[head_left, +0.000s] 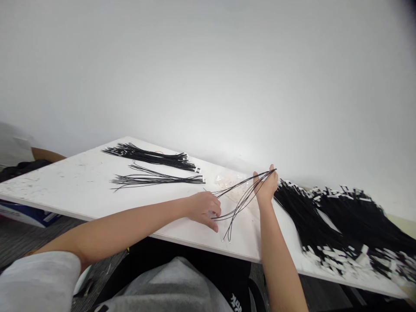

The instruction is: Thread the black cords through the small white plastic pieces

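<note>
Counter: the white counter point(82, 180) runs across the room, scuffed with dark marks toward its 9 o'clock end.
Wall: a plain pale wall point(208, 82) rises at 12 o'clock, filling the upper part of the view.
Held wires: thin black wires point(243, 200) fan over the counter between the two hands, loose tips hanging toward 7 o'clock.
Right hand: the right hand point(267, 184) is raised, its grip clamped on the gathered end of the wires.
Left hand: the left hand point(205, 209) is curled by the other ends — whether its grip is pinched on any, I cannot tell.
Bundles: from the held wires, a sparse bundle point(159, 179) lies at 9 o'clock, a denser bundle point(151, 157) at 10.
Heaps: large black wire heaps point(351, 221) with white ends spread from 3 to 4 o'clock.
Below: a blue-and-white box point(29, 213) sits under the counter at 9 o'clock — grey floor point(14, 236) beside it.
</note>
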Tool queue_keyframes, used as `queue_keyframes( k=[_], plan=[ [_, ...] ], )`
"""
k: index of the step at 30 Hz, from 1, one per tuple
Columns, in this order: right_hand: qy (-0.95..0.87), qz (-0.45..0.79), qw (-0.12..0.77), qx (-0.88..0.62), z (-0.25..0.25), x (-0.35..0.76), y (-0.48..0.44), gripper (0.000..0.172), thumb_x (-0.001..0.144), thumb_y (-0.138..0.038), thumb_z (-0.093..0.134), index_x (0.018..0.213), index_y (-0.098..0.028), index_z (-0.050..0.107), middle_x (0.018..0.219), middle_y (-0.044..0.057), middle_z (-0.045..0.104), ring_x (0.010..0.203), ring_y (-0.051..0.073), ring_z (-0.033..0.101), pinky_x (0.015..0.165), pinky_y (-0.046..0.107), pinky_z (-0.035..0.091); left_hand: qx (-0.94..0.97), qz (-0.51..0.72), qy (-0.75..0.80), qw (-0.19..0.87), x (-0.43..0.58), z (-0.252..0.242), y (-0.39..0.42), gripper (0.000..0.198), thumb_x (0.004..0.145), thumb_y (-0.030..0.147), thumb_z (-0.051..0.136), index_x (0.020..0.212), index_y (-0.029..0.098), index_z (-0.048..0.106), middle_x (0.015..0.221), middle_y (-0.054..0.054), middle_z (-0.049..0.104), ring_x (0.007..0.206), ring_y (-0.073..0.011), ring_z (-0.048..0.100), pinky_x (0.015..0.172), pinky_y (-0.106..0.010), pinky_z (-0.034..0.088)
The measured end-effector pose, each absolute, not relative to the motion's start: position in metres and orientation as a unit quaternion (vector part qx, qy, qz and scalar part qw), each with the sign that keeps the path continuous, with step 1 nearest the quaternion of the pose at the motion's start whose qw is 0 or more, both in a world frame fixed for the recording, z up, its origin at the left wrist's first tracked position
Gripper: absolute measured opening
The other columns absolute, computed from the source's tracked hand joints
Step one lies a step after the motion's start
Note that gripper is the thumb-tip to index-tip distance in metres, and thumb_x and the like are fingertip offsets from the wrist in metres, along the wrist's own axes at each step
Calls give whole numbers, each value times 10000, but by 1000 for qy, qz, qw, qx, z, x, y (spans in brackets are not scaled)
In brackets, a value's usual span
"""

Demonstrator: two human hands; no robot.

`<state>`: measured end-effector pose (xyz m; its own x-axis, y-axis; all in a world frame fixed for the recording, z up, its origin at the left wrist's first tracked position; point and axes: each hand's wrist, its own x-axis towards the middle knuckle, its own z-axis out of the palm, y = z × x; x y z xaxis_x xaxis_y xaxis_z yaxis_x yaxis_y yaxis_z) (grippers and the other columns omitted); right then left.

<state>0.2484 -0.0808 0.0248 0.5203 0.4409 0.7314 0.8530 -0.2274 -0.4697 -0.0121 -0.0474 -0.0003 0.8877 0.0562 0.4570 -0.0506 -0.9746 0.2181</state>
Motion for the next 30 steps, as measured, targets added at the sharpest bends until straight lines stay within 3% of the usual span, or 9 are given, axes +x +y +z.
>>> queue_keyframes(
  k=[4,9,14,24,30],
  plan=[
    [-460,-235,450,-729,21,252,-78,732,697,-351,486,1357,-128,263,1191,164,441,1096,286,433,913,469,342,970,208,2,127,-12,-1,-46,451,806,583,383,815,205,629,767,-33,631,711,-136,566,722,-257,390],
    [-491,-242,471,-692,20,252,-77,658,730,-298,422,1353,-129,294,1193,147,455,1072,245,461,925,414,345,960,230,90,134,-13,1,-46,439,893,463,266,931,203,618,861,-30,637,738,-132,578,737,-262,379],
    [-512,-237,481,-671,22,246,-79,575,803,-337,375,1337,-126,334,1178,145,481,1063,231,472,918,400,355,947,249,154,132,-12,3,-48,429,911,423,232,993,200,589,867,-22,637,699,-125,573,772,-296,359],
    [-597,-238,430,-634,25,227,-81,573,836,-421,395,1345,-167,327,1201,135,502,1124,243,455,944,431,333,926,300,204,107,-9,-3,-45,348,881,405,338,1059,189,546,830,-24,639,627,-121,579,763,-316,385],
    [-663,-208,372,-616,22,217,-81,555,842,-410,401,1345,-186,330,1262,118,489,1176,228,428,994,442,272,913,337,211,95,-7,-6,-44,287,864,336,387,1080,214,531,737,7,646,573,-112,558,605,-244,406]
  ],
)
